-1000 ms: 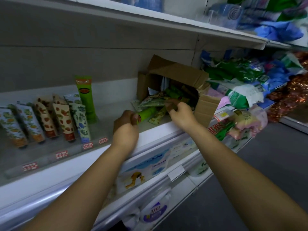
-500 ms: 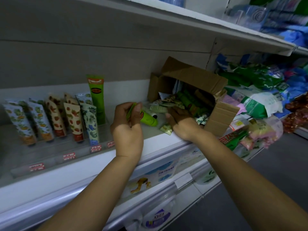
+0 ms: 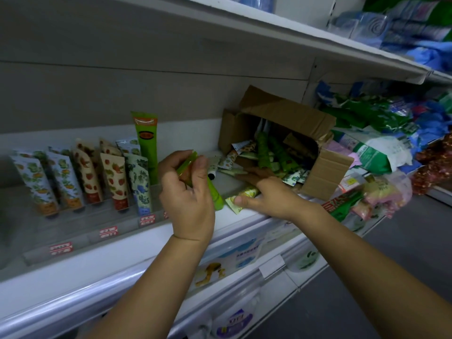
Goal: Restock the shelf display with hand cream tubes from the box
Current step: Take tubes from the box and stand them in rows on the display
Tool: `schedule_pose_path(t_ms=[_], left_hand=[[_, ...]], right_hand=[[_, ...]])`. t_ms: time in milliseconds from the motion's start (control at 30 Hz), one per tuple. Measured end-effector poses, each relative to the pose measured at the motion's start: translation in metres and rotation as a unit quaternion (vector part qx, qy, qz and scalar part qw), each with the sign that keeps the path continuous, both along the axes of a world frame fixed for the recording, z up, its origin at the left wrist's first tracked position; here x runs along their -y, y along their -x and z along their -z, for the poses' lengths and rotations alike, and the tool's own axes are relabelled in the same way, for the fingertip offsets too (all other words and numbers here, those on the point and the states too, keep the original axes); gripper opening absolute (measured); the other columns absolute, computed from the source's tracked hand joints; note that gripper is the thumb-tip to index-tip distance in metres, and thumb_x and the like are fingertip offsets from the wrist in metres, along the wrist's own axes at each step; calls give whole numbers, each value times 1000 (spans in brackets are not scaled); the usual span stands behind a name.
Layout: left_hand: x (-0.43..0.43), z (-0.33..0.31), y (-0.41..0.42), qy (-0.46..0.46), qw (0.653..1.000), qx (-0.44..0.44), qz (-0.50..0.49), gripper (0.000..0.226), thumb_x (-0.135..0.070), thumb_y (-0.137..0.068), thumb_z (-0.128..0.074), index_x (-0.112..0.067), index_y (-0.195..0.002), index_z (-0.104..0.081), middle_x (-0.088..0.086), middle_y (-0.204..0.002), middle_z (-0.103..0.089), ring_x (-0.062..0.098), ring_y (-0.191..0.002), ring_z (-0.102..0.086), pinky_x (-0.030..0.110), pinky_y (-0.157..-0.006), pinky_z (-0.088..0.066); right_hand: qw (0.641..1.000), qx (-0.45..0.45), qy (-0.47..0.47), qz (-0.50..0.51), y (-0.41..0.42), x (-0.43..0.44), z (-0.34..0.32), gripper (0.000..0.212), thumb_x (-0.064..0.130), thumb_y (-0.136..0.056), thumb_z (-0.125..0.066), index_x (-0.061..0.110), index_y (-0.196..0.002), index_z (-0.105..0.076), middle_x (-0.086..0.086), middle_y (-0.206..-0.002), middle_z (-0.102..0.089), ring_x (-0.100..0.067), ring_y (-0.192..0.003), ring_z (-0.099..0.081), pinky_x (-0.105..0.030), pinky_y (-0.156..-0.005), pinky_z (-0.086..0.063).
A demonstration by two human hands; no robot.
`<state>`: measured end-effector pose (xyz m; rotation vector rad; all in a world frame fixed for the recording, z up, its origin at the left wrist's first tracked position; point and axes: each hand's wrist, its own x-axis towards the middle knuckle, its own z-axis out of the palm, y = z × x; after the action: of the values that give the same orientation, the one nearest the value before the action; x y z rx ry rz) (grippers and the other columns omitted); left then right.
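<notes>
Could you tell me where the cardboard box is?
Head view, right of centre: the cardboard box lies tipped open on the shelf, just beyond the right hand.

At left, a row of white tubes (image 3: 85, 174) shows orange-fruit, red-strawberry and blue-leaf prints. Behind them, a tall tube (image 3: 146, 148) is bright green with an orange label. At centre is a lime-green tube (image 3: 216, 196); right of it, a plain brown box (image 3: 288, 113).

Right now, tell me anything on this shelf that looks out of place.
The cardboard box lies tipped on its side, and loose tubes spill from it across the shelf. A tall green tube stands alone beside the shorter patterned tubes. The left hand holds a green tube; the right hand pinches a small yellow tube.
</notes>
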<state>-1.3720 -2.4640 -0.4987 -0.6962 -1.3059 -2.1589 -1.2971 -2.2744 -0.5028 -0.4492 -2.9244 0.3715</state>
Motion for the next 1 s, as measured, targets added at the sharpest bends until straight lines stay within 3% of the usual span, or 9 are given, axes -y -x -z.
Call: schedule_pose_path(t_ms=[100,200,333,500,600,667,733,867,1000], left_hand=[[0,-3,-2,-9,1000,13,12,29,-22,-96,-67,-33,-114,-48,12,-109,-59,24,-100,-66,20,-86,-52],[-2,-4,-3,17,1000,17,9,50,1,-91,-67,-24,-125,-40,-5,-115,-50,1,-99,-59,14,-89,-49],[-2,-5,-1,31,998,33,35,59,8,-90,-66,-18,-131,-34,10,-121,-46,15,-105,-59,15,-90,-49],[-1,-6,-1,30,998,48,25,53,-19,-93,-63,-52,-126,-37,24,-129,-49,41,-109,-62,43,-95,-57],[-1,-6,-1,49,998,47,9,48,-26,-94,-60,-58,-124,-38,24,-128,-48,44,-104,-63,56,-88,-57],[0,-12,-8,50,996,66,40,46,-21,-96,-59,-46,-127,-38,23,-126,-50,43,-104,-62,58,-87,-56],[0,-19,-14,55,993,82,65,43,-15,-96,-58,-35,-129,-38,17,-121,-54,39,-102,-64,57,-86,-57],[9,-45,-23,28,983,151,101,40,-10,-98,-61,-24,-128,-40,9,-108,-62,35,-92,-69,53,-81,-60],[42,-64,-48,-8,974,179,140,54,-1,-96,-65,-21,-134,-31,4,-96,-65,21,-71,-73,34,-68,-63]], right_hand=[[999,-6,-22,45,5,-2,1,91,92,-70,-40,34,-137,-59,-1,-155,-37,-27,-142,-35,-35,-114,-36],[996,-25,-20,78,9,-3,2,62,67,-80,-65,29,-130,-66,-8,-146,-46,-30,-134,-44,-30,-108,-41],[993,-67,35,95,11,1,3,55,54,-80,-75,22,-124,-71,-9,-138,-55,-29,-128,-50,-26,-103,-43],[960,-182,161,138,-3,8,-2,44,48,-87,-72,18,-120,-69,0,-113,-68,-18,-106,-62,-24,-86,-48],[924,-240,243,171,-11,13,-12,54,59,-88,-64,16,-120,-67,-2,-109,-70,-19,-102,-64,-35,-88,-52],[888,-303,304,167,-20,25,-23,45,54,-92,-61,13,-109,-69,-9,-96,-72,-20,-83,-66,-39,-71,-52],[817,-341,438,153,-29,41,-34,43,55,-94,-58,16,-109,-67,-9,-84,-72,-13,-59,-55,-28,-52,-42],[681,-340,644,78,-39,73,-53,51,62,-94,-49,23,-124,-60,-6,-78,-67,-8,-52,-41,-17,-45,-29],[649,-331,685,6,-45,111,-65,53,65,-92,-45,20,-114,-61,-3,-75,-60,-7,-50,-37,-16,-41,-28]])
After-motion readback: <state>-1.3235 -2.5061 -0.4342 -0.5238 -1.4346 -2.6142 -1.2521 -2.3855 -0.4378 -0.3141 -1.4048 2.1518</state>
